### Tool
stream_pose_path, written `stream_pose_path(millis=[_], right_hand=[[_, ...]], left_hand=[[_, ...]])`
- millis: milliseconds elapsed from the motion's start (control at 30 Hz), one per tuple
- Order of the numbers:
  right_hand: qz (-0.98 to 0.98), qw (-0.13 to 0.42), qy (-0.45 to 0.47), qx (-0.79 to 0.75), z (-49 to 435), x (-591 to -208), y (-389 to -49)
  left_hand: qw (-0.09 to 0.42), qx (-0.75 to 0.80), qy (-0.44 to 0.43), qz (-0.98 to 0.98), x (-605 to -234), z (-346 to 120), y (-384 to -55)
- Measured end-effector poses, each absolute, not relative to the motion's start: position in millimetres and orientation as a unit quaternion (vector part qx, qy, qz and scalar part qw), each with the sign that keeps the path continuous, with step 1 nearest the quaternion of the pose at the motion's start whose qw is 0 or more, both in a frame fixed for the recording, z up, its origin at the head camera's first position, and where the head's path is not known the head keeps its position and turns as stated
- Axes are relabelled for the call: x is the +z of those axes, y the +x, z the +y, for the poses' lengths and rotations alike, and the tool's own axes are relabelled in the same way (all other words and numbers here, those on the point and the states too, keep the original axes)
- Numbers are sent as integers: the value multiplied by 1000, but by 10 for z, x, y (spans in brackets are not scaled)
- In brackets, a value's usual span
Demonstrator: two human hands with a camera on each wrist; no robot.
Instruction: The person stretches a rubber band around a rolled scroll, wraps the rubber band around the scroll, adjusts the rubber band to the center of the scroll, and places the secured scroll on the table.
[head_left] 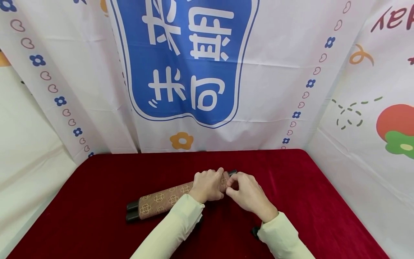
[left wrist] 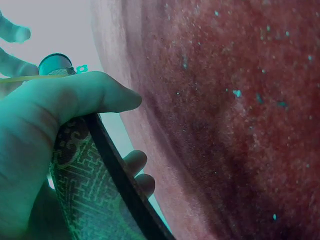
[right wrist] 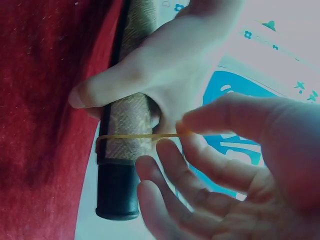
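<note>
A rolled-up scroll [head_left: 161, 200] in brown patterned cloth lies slantwise on the red table, black roller knobs [head_left: 132, 211] showing at its left end. My left hand [head_left: 207, 186] grips it near the right end, thumb across the near side and fingers round the far side. Just past that grip, a thin yellow rubber band [right wrist: 142, 136] runs around the scroll and is stretched out to one side. Thumb and index finger of my right hand [head_left: 248, 190] pinch the stretched band. Close by, a black knob [right wrist: 117, 195] sticks out of the scroll's right end.
Red velvet cloth [head_left: 81, 201] covers the table and reaches out on all sides of the scroll. A white printed curtain [head_left: 265, 108] hangs behind the far edge, with another white sheet [head_left: 352, 151] along the right side.
</note>
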State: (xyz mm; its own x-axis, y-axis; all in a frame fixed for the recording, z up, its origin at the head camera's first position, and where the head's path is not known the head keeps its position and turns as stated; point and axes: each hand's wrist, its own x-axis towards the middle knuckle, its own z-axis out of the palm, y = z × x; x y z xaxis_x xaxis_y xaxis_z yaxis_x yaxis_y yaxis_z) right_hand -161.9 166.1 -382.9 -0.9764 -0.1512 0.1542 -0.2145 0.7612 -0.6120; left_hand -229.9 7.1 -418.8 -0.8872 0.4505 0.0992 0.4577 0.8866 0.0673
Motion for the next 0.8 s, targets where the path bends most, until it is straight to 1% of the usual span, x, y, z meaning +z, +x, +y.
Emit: stream_pose_path(millis=[100,333,467,667,800], right_hand=[[-919,49,116,374,1664,-3815,-1639],[-871,3,125,475,1694,-3749,-1635],[-848,-4,125,514,1699,-3679,-1582],[-862,-4,141,487,1684,-3542,-1450],[-883,-15,151,444,1671,-3431,-1285]], left_hand=[[22,-46,-229,-972,-4193,65,-2323],[-12,-71,-235,-969,-4198,68,-2355],[-31,-89,-254,-963,-4213,65,-2374],[-44,-119,-277,-952,-4272,45,-2446],[-59,-134,-267,-953,-4297,-6,-2559]])
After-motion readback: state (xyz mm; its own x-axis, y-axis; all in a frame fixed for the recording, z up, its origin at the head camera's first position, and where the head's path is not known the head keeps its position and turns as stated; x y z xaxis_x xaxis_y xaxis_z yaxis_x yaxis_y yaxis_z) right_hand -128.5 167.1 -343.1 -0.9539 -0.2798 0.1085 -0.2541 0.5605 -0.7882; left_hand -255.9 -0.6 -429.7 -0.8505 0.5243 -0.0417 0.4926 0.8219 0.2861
